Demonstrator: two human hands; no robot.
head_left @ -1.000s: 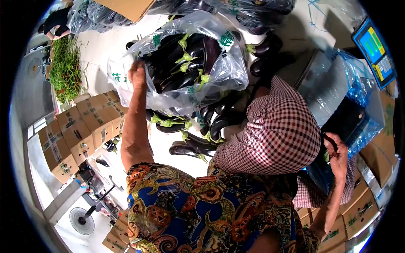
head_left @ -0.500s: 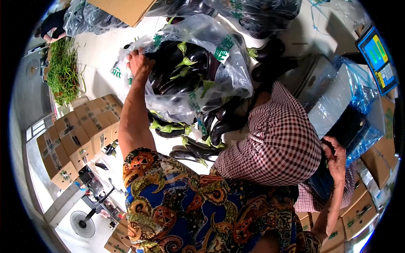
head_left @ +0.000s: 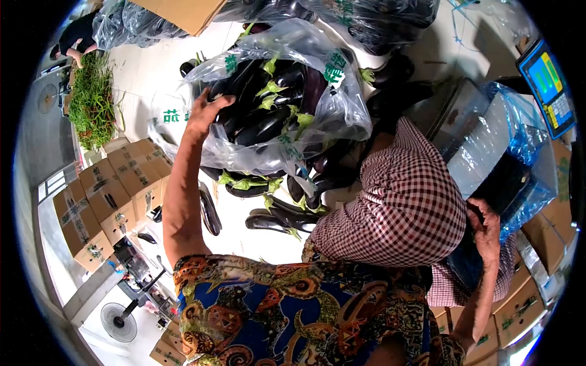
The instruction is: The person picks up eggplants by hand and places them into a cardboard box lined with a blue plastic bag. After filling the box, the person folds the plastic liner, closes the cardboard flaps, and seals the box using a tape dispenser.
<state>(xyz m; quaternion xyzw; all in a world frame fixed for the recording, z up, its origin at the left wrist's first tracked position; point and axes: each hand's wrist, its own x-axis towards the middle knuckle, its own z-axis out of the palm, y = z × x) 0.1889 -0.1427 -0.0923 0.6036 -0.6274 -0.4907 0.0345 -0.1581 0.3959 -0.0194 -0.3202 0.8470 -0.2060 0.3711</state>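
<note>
My left hand (head_left: 207,111) is at the left rim of a clear plastic bag (head_left: 351,116) with green print. Its thumb is spread away from the fingers, over the eggplants (head_left: 262,126) that fill the bag. The fingertips are partly hidden. Near the bag's lower edge, loose eggplants (head_left: 268,224) with green caps lie on the pale floor, and a single eggplant (head_left: 209,209) lies below my left forearm. My right hand (head_left: 485,227) rests by my leg at the right, fingers loosely bent beside dark blue material; nothing held shows in it.
Taped cardboard boxes (head_left: 110,189) are stacked at the left, near a pile of green peppers (head_left: 91,104) with another person (head_left: 79,33) behind it. More bagged eggplants (head_left: 390,21) stand beyond. A digital scale display (head_left: 546,85) and blue plastic wrap (head_left: 519,122) are at the right.
My left hand has shifted slightly down and right, its thumb now spread. The bag's mouth lies wider, showing more eggplants. An eggplant under my left forearm has come into view. My right hand stays put.
</note>
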